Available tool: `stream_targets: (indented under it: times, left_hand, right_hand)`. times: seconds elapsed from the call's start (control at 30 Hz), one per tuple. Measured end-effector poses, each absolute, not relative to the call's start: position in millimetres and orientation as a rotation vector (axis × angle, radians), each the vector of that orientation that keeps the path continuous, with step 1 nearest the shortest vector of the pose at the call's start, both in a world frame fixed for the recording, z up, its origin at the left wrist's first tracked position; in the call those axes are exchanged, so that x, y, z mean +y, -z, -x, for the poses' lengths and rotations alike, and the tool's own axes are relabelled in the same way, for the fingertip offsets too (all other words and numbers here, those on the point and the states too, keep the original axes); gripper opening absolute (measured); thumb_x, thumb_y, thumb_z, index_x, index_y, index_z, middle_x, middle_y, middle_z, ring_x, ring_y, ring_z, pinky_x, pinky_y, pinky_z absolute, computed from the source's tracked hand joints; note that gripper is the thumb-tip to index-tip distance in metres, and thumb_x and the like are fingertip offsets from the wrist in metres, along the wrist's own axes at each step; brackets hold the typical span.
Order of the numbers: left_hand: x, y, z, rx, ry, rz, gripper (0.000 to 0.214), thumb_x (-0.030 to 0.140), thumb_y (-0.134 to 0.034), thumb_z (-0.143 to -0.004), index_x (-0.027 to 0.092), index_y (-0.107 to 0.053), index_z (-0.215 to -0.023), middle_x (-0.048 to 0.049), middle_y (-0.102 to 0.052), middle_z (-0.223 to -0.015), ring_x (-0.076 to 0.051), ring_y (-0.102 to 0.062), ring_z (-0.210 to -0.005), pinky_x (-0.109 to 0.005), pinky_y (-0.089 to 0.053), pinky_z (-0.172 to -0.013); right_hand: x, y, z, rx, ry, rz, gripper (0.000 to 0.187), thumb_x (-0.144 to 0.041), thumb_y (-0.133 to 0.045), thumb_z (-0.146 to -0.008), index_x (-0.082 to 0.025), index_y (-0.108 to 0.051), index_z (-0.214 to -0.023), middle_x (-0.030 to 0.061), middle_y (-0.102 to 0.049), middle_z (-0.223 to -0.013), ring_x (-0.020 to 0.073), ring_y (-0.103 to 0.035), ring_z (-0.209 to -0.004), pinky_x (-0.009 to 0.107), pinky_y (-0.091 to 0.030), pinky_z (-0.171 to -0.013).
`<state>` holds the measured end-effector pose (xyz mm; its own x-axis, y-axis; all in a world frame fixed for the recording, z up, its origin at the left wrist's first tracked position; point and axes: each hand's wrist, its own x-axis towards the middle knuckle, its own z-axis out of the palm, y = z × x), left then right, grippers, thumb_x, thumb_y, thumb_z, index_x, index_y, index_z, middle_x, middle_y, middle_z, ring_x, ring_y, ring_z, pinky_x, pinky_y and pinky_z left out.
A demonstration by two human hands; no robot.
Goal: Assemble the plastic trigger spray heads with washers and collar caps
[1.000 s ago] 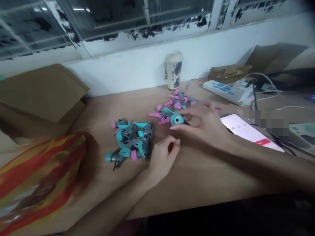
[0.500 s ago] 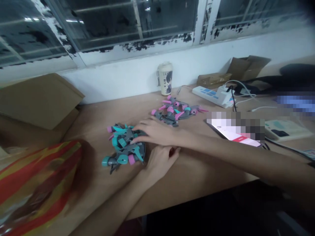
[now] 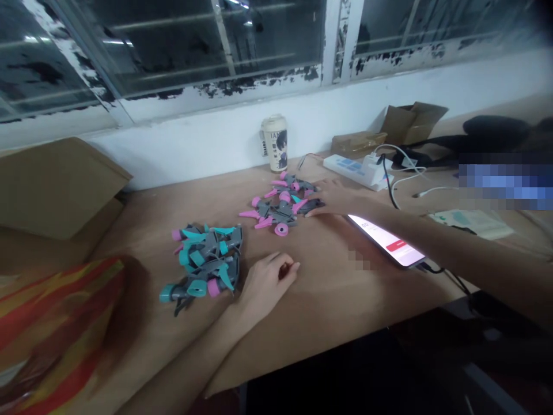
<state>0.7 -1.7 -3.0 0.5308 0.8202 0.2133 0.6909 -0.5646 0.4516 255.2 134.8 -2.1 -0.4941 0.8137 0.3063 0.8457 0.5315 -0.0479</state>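
Note:
Grey trigger spray heads with teal or pink caps and levers lie in two heaps on the table. My left hand (image 3: 270, 282) rests on the tabletop with fingers curled in and thumb against them; nothing shows in it. Just left of it is the mostly teal heap of spray heads (image 3: 207, 259). The mostly pink heap of spray heads (image 3: 279, 213) lies farther back. At its right end, my right hand (image 3: 334, 196) has its thumb and fingers around a grey spray head (image 3: 314, 205); the fingers partly hide it.
A lidded paper cup (image 3: 276, 144) stands by the wall. A power strip (image 3: 356, 170) with cables and a lit phone (image 3: 389, 245) are at right, the phone beneath my right forearm. Cardboard (image 3: 60, 190) and a red-yellow striped bag (image 3: 64, 334) occupy the left.
My right hand has moved from the teal heap to the right end of the pink heap. A pink-capped spray head now shows at that heap's front. The left hand stays curled; the view has shifted slightly.

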Motion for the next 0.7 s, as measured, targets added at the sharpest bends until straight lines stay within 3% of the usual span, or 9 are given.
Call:
stream_targets:
  times: [0.07, 0.17, 0.3, 0.47, 0.6, 0.7]
  left_hand:
    - [-2, 3, -1, 1.260, -0.578, -2.464, 0.022, 0.028, -0.045, -0.089, 0.018, -0.055, -0.073, 0.0019, -0.056, -0.068, -0.013, -0.052, -0.062, -0.024, -0.038, -0.059]
    - [-1, 3, -1, 1.264, -0.574, -2.467, 0.023, 0.029, -0.045, -0.089, 0.018, -0.053, -0.070, 0.0024, -0.054, -0.066, -0.012, -0.051, -0.061, -0.024, -0.038, -0.058]
    - [0, 3, -1, 1.265, -0.562, -2.459, 0.023, 0.029, -0.046, -0.089, 0.018, -0.053, -0.071, 0.0026, -0.054, -0.066, -0.012, -0.051, -0.061, -0.024, -0.038, -0.058]
    - [-1, 2, -1, 1.275, -0.574, -2.423, 0.022, 0.028, -0.046, -0.089, 0.018, -0.053, -0.071, 0.0030, -0.052, -0.065, -0.012, -0.050, -0.061, -0.024, -0.037, -0.059]
    - [-4, 0, -2, 1.300, -0.715, -2.302, 0.011, 0.028, -0.049, -0.088, 0.019, -0.055, -0.085, 0.0027, -0.055, -0.070, -0.012, -0.053, -0.063, -0.024, -0.040, -0.060]
    - [-7, 1, -3, 1.281, -0.864, -2.170, 0.020, 0.031, -0.053, -0.086, 0.020, -0.050, -0.102, 0.0033, -0.053, -0.072, -0.010, -0.053, -0.060, -0.021, -0.042, -0.056]
  right_hand:
    - [136, 8, -255, -2.448, 0.130, 1.400, 0.046, -0.057, -0.058, -0.075, -0.024, -0.066, -0.105, 0.0141, -0.049, -0.130, 0.0399, -0.039, -0.119, 0.060, -0.026, -0.095]
    - [136, 9, -253, -2.396, 0.023, 1.378, 0.045, -0.059, -0.052, -0.078, -0.023, -0.068, -0.102, 0.0136, -0.049, -0.130, 0.0375, -0.036, -0.122, 0.058, -0.018, -0.100]
    - [137, -9, -261, -2.284, -0.175, 1.378, 0.046, -0.062, -0.055, -0.073, -0.022, -0.069, -0.090, 0.0132, -0.057, -0.118, 0.0372, -0.040, -0.119, 0.058, -0.016, -0.101]
    - [126, -44, -268, -2.060, -0.587, 1.375, 0.048, -0.066, -0.044, -0.077, -0.023, -0.065, -0.071, 0.0102, -0.064, -0.083, 0.0310, -0.057, -0.091, 0.053, -0.037, -0.089]
    - [88, -45, -243, -1.910, -1.036, 1.202, 0.061, -0.061, -0.015, -0.089, -0.024, -0.062, -0.096, 0.0065, -0.066, -0.088, 0.0213, -0.062, -0.085, 0.041, -0.051, -0.078]
    - [56, -29, -214, -1.817, -1.361, 1.021, 0.066, -0.061, -0.008, -0.089, -0.020, -0.057, -0.109, 0.0078, -0.066, -0.090, 0.0174, -0.064, -0.081, 0.037, -0.054, -0.077]
